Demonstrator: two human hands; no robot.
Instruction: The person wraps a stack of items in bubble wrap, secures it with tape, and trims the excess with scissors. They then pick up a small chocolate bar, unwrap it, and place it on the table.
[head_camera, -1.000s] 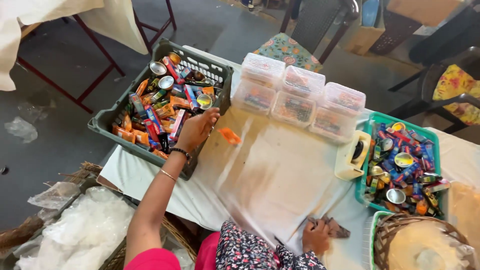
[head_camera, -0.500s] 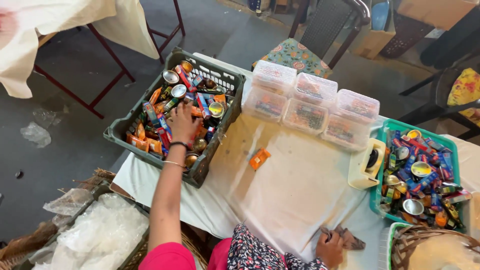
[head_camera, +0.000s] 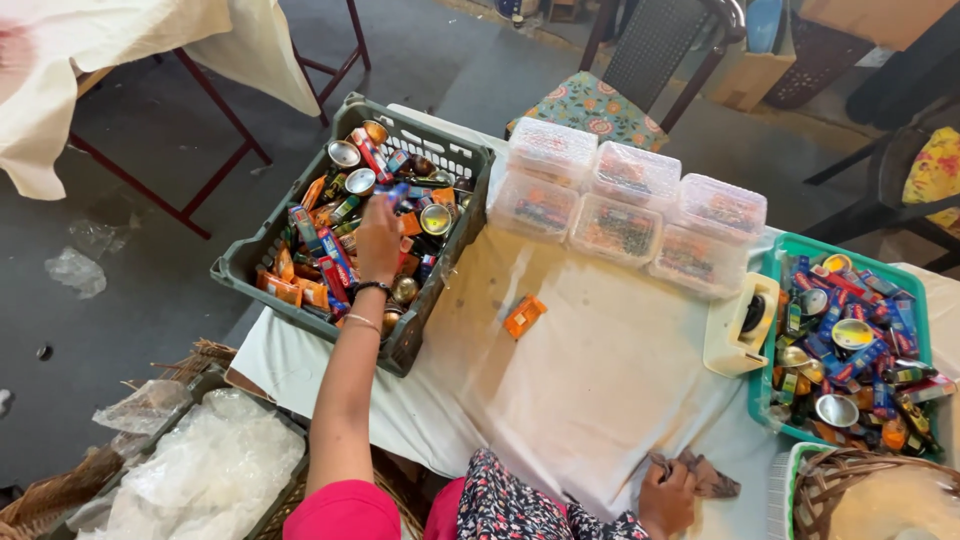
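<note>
My left hand (head_camera: 379, 237) reaches into a grey crate (head_camera: 243, 262) full of small colourful packets and round metal tins. Its fingertips pinch a small blue packet (head_camera: 396, 192) above the heap. My right hand (head_camera: 667, 494) rests at the near edge of the white-covered table (head_camera: 600, 390), closed on a crumpled brown cloth (head_camera: 712, 477). One orange packet (head_camera: 524, 316) lies alone on the table covering, to the right of the crate.
Several clear lidded boxes (head_camera: 630, 200) stand in rows at the back. A green crate (head_camera: 764, 352) of packets and tins sits right, a cream holder (head_camera: 738, 327) beside it. Wicker basket (head_camera: 860, 485) near right, plastic bags (head_camera: 200, 470) lower left, cushioned chair (head_camera: 590, 105) behind.
My left hand has moved from the crate's near right edge deeper into the crate. The orange packet it was near now lies on the table. My right hand stayed on the cloth.
</note>
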